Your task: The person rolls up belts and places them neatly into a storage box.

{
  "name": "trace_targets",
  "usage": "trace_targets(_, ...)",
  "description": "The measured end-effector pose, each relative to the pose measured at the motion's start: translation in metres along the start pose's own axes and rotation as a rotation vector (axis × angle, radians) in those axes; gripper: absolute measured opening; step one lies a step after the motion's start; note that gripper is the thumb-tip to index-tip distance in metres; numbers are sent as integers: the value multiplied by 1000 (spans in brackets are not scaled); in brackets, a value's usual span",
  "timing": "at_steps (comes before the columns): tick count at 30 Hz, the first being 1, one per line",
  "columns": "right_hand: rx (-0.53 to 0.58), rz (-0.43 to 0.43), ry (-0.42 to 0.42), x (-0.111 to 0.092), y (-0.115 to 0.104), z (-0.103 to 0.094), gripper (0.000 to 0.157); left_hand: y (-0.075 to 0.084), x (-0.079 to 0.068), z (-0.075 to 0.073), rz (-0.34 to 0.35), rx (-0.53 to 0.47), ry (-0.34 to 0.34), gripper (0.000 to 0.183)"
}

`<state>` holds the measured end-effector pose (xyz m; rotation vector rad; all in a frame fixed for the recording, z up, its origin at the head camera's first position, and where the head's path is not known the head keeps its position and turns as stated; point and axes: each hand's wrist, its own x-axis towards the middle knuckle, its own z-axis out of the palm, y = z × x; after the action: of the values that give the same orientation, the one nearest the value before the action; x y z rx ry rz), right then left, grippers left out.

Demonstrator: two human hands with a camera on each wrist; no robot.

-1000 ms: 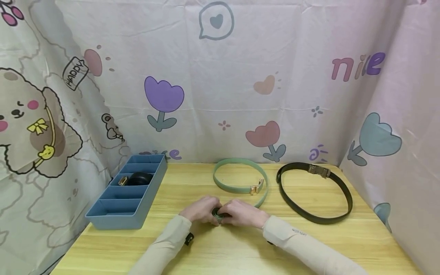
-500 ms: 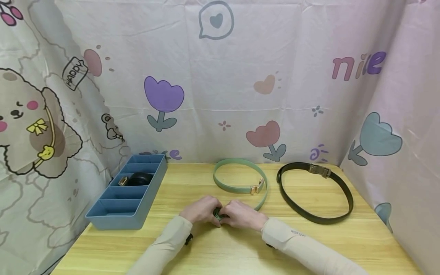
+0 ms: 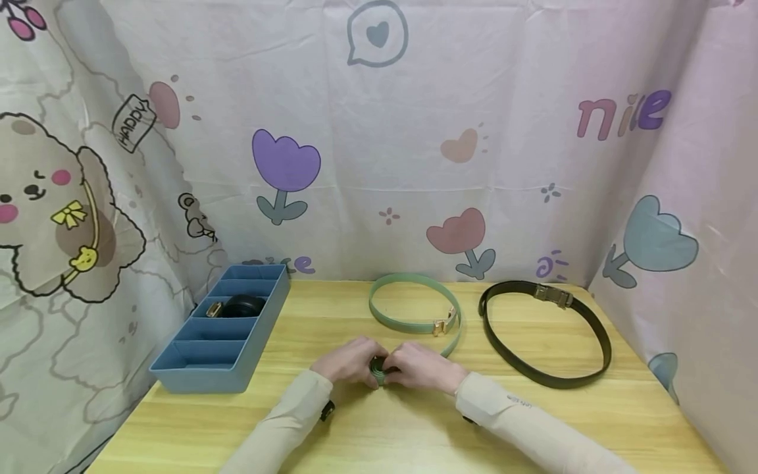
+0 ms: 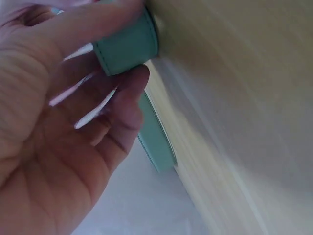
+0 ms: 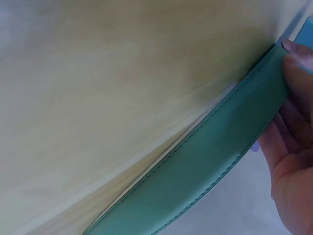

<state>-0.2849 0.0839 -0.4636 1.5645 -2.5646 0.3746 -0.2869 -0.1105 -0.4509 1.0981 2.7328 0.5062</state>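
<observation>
A green stitched belt (image 3: pixel 408 324) stands on its edge on the table, with one end rolled into a small tight coil (image 3: pixel 378 377). My left hand (image 3: pixel 351 361) grips the coil from the left, its thumb and fingers around the rolled strap (image 4: pixel 128 46) in the left wrist view. From the other side my right hand (image 3: pixel 423 367) pinches the strap where it meets the coil. In the right wrist view the unrolled strap (image 5: pixel 195 156) runs away from those fingers. Its gold buckle (image 3: pixel 439 326) lies farther back in a wide loop. The coil's centre is partly hidden by fingers.
A blue divided tray (image 3: pixel 237 368) stands at the left, with a rolled black belt (image 3: pixel 244 305) in one compartment. To the right a dark belt (image 3: pixel 547 379) lies in a wide loop. A printed curtain (image 3: pixel 361 164) hangs behind the wooden table (image 3: pixel 391 438).
Both hands stay at the coil, with only small shifts of the fingers. The head view has moved slightly. The tray and the dark belt have kept their places.
</observation>
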Motion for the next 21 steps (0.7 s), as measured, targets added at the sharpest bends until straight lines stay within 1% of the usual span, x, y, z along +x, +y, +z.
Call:
trace_targets(4,15,0,18,-1,0,1,12,2,1,2,-13,-10,34,27)
trace_targets(8,58,-7,-2,-6,6,1,6,2,3,3,-3,-4,28,28)
trace_targets(11,83,1,-19,-10,11,-1,15,0,5,3,7,-20,15,30)
trace_targets(13,80,-7,-21,-11,12,-2,17,-2,6,3,21,-35,6,33)
trace_targets(18,25,-26,-3,-11,11,0,5,-2,6,3,32,-75,-15,38)
trace_targets(21,23,-7,10,-10,8,2,4,-2,4,6,26,-79,2,34)
